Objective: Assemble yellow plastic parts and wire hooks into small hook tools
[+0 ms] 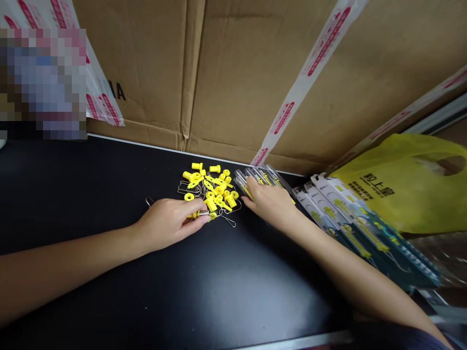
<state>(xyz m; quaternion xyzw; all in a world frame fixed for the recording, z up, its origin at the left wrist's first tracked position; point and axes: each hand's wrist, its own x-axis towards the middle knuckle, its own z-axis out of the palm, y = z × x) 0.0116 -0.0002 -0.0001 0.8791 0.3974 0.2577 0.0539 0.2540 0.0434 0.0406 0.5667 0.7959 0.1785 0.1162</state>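
Note:
My left hand (168, 222) is closed around a slim yellow part with a shiny metal end (200, 213). A wire loop (149, 201) sticks out behind that hand. Just beyond its fingertips lies a loose pile of yellow plastic pieces (219, 187), made up of collars, rings and flat clips, with bent wire hooks (229, 222) mixed in. To the right of the pile, my right hand (272, 201) has thumb and fingers around the near end of a clear plastic tube (241, 180). Several similar tubes (268, 175) with yellow inside lie beside it, partly covered by the hand.
A large cardboard box (241, 87) with printed tape stands along the black table's (204, 291) back edge. At the right are several printed product boxes (350, 218) and a yellow plastic bag (408, 184). A blurred-out patch covers the upper left.

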